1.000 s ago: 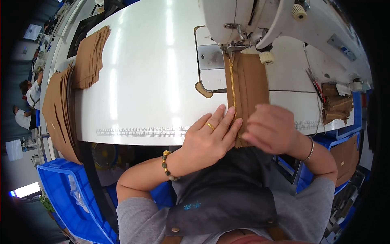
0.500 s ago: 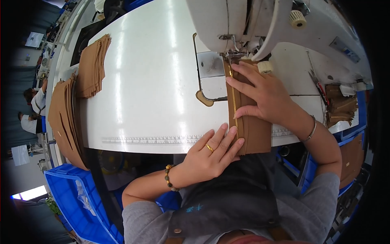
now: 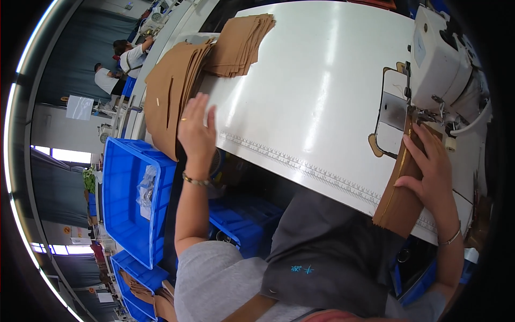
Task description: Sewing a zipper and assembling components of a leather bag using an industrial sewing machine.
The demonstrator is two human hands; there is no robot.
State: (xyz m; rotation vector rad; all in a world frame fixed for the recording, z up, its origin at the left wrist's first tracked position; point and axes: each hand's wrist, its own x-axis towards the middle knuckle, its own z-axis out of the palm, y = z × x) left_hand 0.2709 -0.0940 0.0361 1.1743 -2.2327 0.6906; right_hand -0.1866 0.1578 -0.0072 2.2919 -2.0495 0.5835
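My right hand [image 3: 430, 169] lies with spread fingers on a brown fabric piece [image 3: 396, 208], which has a gold zipper [image 3: 400, 169] along its length. The piece's far end is at the needle area of a white sewing machine [image 3: 437, 64], and its near end hangs past the table edge. My left hand [image 3: 197, 129] is off the piece, at the table's left edge, fingers stretched out and holding nothing. Beside it is a stack of cut brown pieces [image 3: 165, 99]; whether the fingertips touch the stack I cannot tell. Behind stands a second brown stack [image 3: 241, 45].
A printed ruler [image 3: 300, 163] runs along the front of the white table [image 3: 289, 91]. Below left, a blue crate [image 3: 120, 204] holds a clear plastic bag [image 3: 146, 188]; another blue crate [image 3: 120, 263] has brown pieces. Two people work at the far left.
My left hand has let go of the zipper piece and moved left to the brown stacks. My right hand stays on the piece. The view has swung left.
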